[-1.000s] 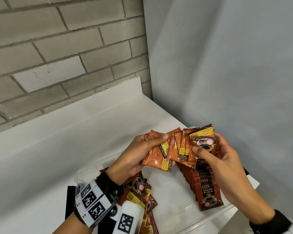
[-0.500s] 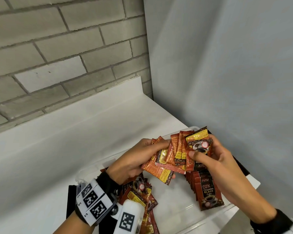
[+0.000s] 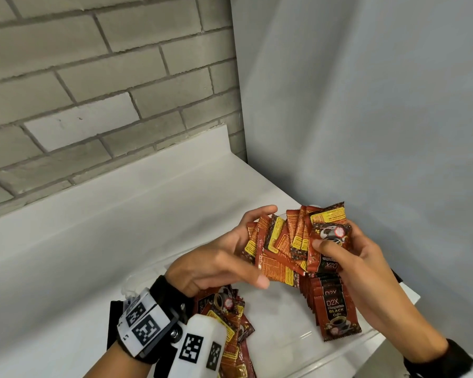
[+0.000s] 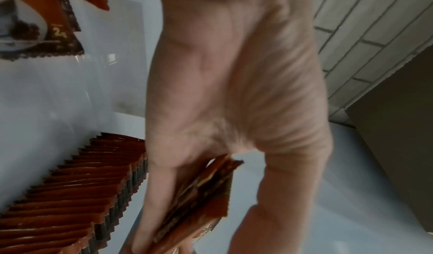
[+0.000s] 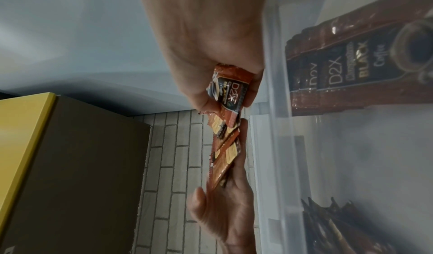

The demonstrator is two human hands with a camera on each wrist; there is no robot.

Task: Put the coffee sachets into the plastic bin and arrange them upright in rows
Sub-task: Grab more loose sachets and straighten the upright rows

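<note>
Since a second ago both hands have dropped a little toward the bin and squeezed the fanned sachets closer together. Nearest, a loose heap of sachets [image 3: 230, 320] lies flat at the left of the clear plastic bin [image 3: 284, 358], and a tidy upright row [image 3: 331, 304] stands along its right side. Above the bin, the left hand [image 3: 216, 266] grips a fan of sachets [image 3: 281, 249], fingers curled round their lower edges, while the right hand [image 3: 366, 271] pinches the front sachet [image 3: 329, 241] between thumb and fingers. These glossy foil packets look light, thin, floppy and slippery, so they probably handle best squared into a stack and held by the flat faces. Beyond lie the white tabletop [image 3: 120, 227] and rough grey brick wall [image 3: 93, 77].
</note>
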